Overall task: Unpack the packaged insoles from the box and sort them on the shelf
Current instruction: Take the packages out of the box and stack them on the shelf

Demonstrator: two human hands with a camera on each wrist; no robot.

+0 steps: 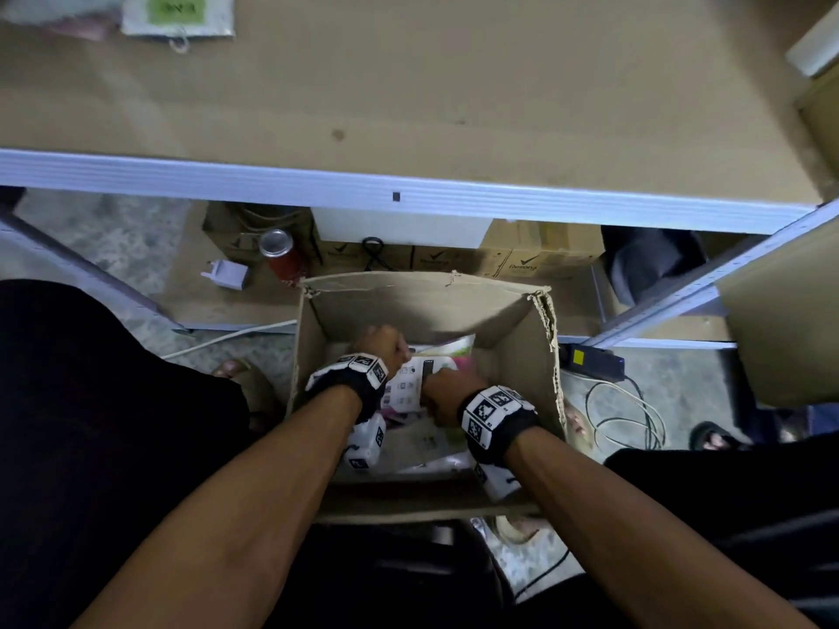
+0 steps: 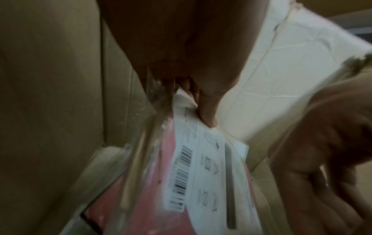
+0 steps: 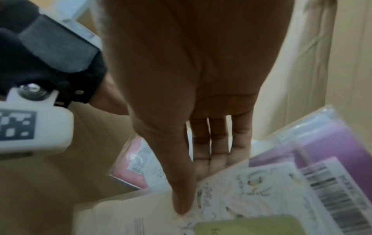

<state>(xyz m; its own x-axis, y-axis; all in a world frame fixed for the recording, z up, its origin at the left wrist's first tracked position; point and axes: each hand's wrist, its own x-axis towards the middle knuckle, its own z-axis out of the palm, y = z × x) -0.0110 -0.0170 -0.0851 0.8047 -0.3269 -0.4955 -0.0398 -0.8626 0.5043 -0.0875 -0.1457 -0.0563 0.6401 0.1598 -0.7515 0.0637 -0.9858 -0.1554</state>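
Both forearms fill my near view, reaching into the cardboard box (image 1: 540,356). My left hand (image 1: 381,345) pinches the top edge of a pink insole pack (image 2: 181,182); my right hand (image 3: 201,111) has straight fingers slid under another pack (image 3: 261,182), thumb on top. Unpacking looks early: several packs remain inside, and the shelf (image 1: 408,106) shows only 1 packet (image 1: 177,13) at its far corner. The pink pack's long axis runs away from the left wrist, barcode facing up.

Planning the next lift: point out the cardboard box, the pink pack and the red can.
cardboard box (image 1: 422,306): head view, inside of its far wall.
pink pack (image 2: 153,182): left wrist view, pink face beside the barcode.
red can (image 1: 275,243): head view, silver top.
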